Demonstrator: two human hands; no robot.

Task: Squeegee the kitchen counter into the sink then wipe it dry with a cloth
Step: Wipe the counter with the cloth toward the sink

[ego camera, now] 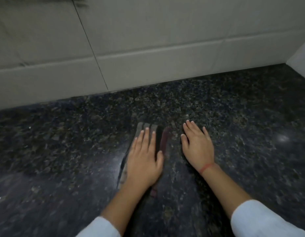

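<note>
**Hands flat on counter and cloth**

The dark granite counter (233, 117) fills the view. Toward its middle lies a striped cloth (159, 139), likely light and limp, best pinned under a palm. The left hand (143, 159) presses it, fingers straight. The right hand (197, 144) lies flat on stone just beside.

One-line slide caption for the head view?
Left hand presses a striped cloth flat on the dark granite counter; right hand rests open beside it.
</note>
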